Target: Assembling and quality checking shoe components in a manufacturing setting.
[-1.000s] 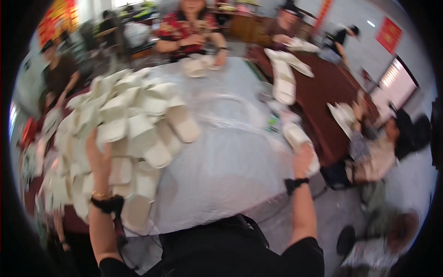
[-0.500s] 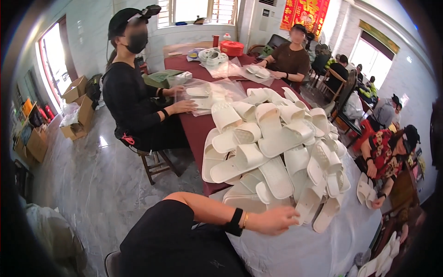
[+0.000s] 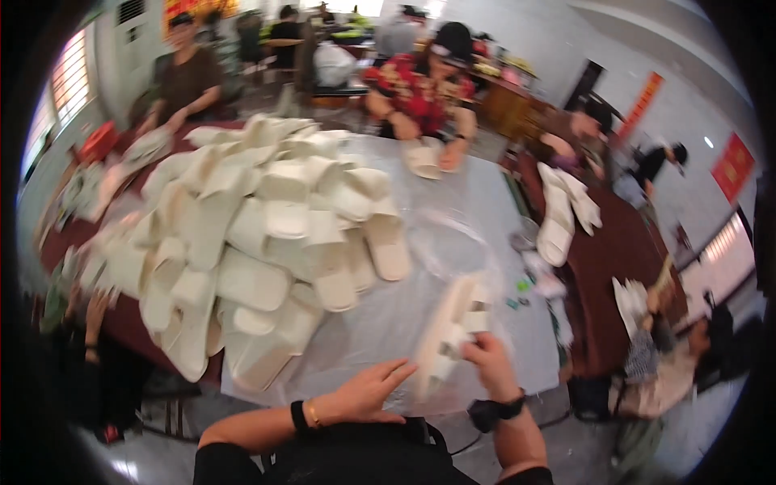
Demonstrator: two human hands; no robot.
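One pale slipper (image 3: 449, 333) lay on the plastic-covered table (image 3: 453, 218) near the person, right hand (image 3: 490, 364) clasping its strap end, left hand (image 3: 368, 394) flat and unclenched beside it; likely light, soft, bendy, best gripped mid-sole.

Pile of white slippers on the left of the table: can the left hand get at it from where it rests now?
Probably yes. The left hand lies flat and empty on the clear plastic sheet, and the near edge of the slipper pile sits just beyond it with nothing between. The right hand is busy holding a single slipper.
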